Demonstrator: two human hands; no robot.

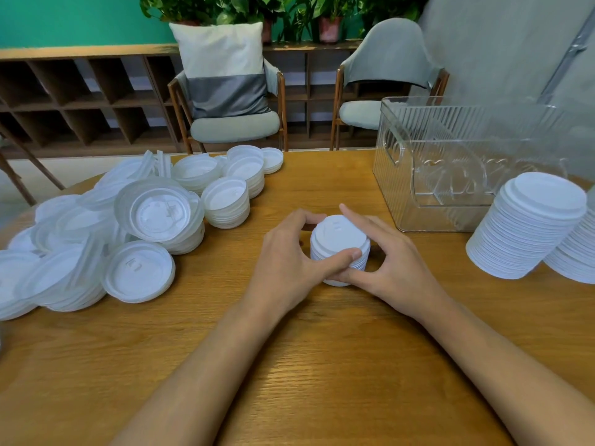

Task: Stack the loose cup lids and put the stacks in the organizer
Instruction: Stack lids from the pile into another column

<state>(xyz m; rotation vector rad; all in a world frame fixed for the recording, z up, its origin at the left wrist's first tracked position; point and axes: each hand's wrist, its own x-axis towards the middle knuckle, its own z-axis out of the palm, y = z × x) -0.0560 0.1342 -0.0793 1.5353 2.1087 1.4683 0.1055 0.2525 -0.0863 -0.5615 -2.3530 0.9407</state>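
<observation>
A: Where is the short stack of white lids [339,249] to be found?

B: It is stood at the middle of the wooden table [322,365] and is gripped from both sides. The left hand [289,262] is curled round its left side, with the thumb pressed on the near rim and the fingers wrapped behind. The right hand [392,262] is curled round the right side, with the thumb tucked low at the base and the forefinger stretched past the far rim.

A: And the organizer?

B: The clear ribbed organizer [450,162] is set at the far right, close to the table's far edge. A strip of bare wood is left between it and the held stack.

A: What is crowded toward the edges?

B: A tall stack of white lids [528,226] is stood just beside the organizer's near right corner. A second stack [576,252] is pressed close behind it and is cut off by the right border of the view. On the left, a heap of loose translucent lids [96,236] is spread out to the table's curved left edge. Several short upturned stacks [225,204] are gathered at its far side, close to the far edge.

A: Where is open room left?

B: The near half of the table, under the forearms, is left bare. A lane of bare wood is also kept between the heap and the organizer, up to the far edge.
</observation>
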